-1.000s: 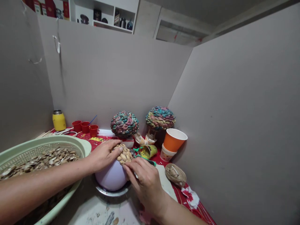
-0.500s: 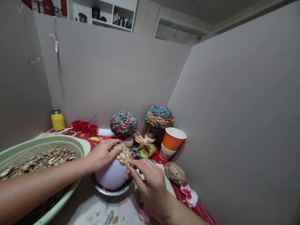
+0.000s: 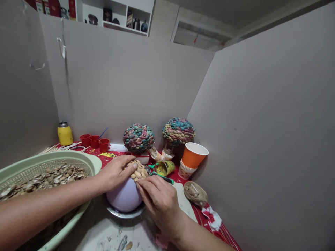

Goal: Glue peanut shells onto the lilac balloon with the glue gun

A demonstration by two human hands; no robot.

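Note:
A lilac balloon (image 3: 124, 196) rests in a shallow metal bowl (image 3: 125, 214), its top covered by a patch of overlapping tan nut shells (image 3: 140, 171). My left hand (image 3: 119, 171) lies across the upper left of the balloon, fingers flat on the shells and thumb apart. At the lower right edge of the patch, my right hand (image 3: 159, 198) has thumb and forefinger pinched together against the balloon. Whatever is between those fingertips is hidden. Beside my left forearm stands a green colander (image 3: 95, 164) full of loose shells (image 3: 65, 174).
Behind are two shell-covered multicoloured domes (image 3: 138, 137), a tipped yellow-stained cup (image 3: 164, 168), an orange paper cup (image 3: 195, 156) and twine (image 3: 195, 193). Red cups (image 3: 94, 141) and a yellow jar (image 3: 65, 135) stand back left. Grey panels (image 3: 125, 76) enclose the table.
My right hand has shifted slightly left along the edge of the shell patch, its fingertips now closer in against the balloon. My left hand keeps its place on top.

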